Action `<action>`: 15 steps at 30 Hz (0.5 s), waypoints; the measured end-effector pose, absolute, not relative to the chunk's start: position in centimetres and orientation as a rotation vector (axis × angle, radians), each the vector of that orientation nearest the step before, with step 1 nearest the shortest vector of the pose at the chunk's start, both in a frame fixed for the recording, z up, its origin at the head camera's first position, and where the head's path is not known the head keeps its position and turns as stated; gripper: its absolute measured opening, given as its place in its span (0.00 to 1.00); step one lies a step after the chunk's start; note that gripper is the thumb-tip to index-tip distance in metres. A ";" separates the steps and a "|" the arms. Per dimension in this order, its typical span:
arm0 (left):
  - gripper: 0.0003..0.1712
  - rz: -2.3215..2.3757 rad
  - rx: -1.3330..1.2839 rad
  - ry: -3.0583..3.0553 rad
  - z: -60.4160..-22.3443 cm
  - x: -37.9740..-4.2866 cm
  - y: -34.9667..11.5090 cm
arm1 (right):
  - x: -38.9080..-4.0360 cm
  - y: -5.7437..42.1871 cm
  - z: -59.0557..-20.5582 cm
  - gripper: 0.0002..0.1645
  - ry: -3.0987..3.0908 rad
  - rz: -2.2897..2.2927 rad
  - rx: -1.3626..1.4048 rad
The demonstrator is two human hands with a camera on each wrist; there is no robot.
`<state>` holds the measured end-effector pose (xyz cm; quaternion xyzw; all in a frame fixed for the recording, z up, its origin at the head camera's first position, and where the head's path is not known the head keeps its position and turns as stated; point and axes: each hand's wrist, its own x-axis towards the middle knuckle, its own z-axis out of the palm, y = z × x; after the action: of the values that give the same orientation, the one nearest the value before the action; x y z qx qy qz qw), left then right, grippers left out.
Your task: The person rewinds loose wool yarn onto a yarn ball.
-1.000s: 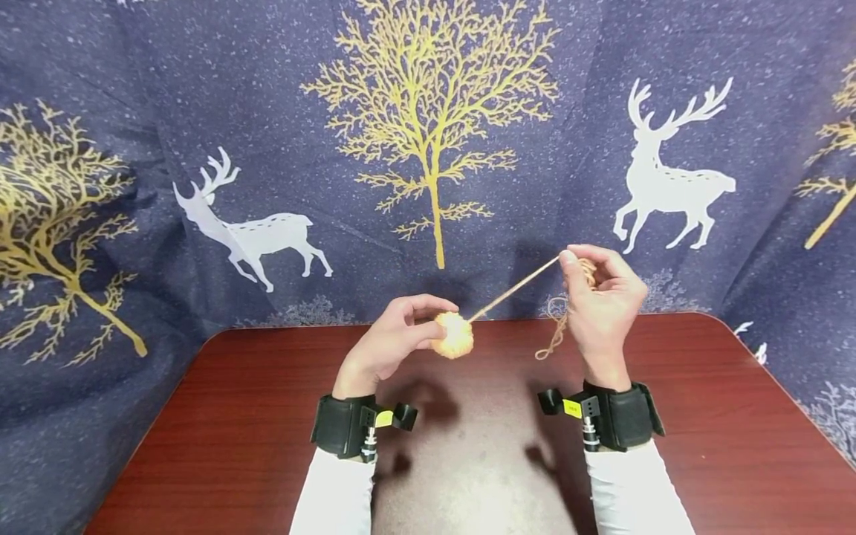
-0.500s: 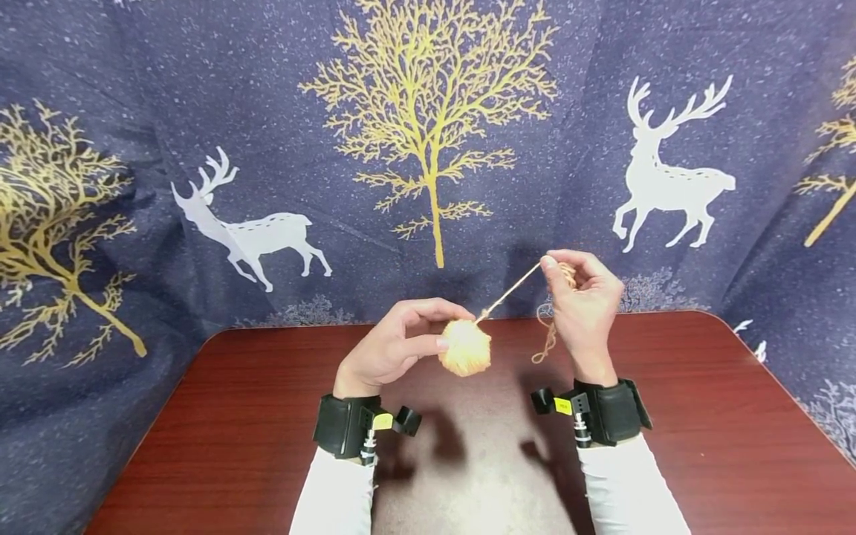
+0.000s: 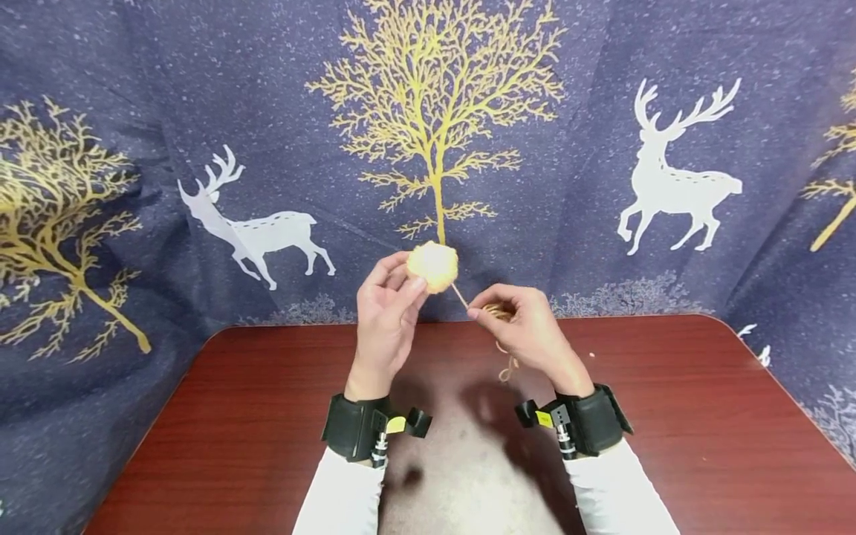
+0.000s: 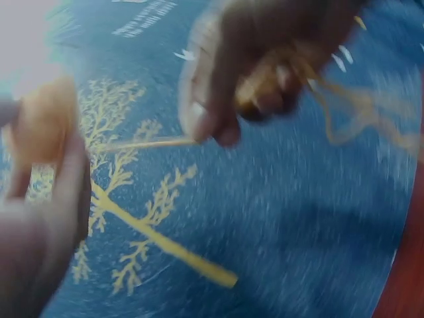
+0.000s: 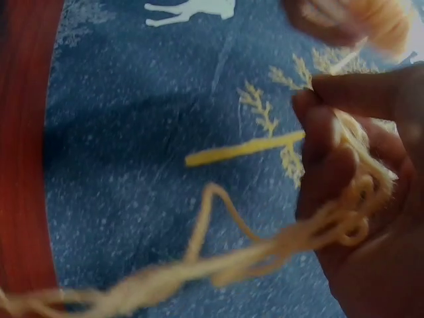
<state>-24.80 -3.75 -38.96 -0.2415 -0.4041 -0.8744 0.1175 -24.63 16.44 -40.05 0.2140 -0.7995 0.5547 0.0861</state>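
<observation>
A pale orange ball of yarn [image 3: 432, 267] is held up by my left hand [image 3: 388, 316], thumb in front and fingers behind it. From the ball a short taut strand [image 3: 460, 295] runs down to my right hand [image 3: 524, 327], which pinches it between thumb and forefinger. Loose coils of the same yarn [image 5: 358, 199] are gathered in the right palm, and a tangled tail [image 3: 510, 365] dangles below that hand. In the left wrist view the ball [image 4: 46, 119] and the fingers are blurred.
Both hands are above a dark red wooden table [image 3: 281, 401] with a glossy bright patch in front. A blue cloth [image 3: 374, 208] printed with golden trees and white deer hangs behind the table. Each wrist wears a black strap [image 3: 357, 427] with a small camera.
My left hand has turned upward and raised the ball of yarn. The right hand has come left and down with its coils, and the strand between the hands is much shorter.
</observation>
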 end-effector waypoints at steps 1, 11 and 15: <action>0.19 -2.478 -0.628 -1.227 -39.0 -25.0 -3.6 | -24.4 16.3 -39.9 0.03 -2.414 1.629 0.682; 0.19 -1.830 -0.478 -1.891 -40.6 -25.9 -4.0 | -23.1 16.2 -38.6 0.02 -2.400 1.557 0.837; 0.21 -1.778 -0.714 -2.123 -40.8 -25.9 -4.7 | -23.3 16.8 -38.4 0.04 -2.311 1.626 0.794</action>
<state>-25.92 -4.71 -40.79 -0.2473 -0.7351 -0.6155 0.1402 -23.28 16.81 -38.38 0.2692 -0.7831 0.5511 0.1032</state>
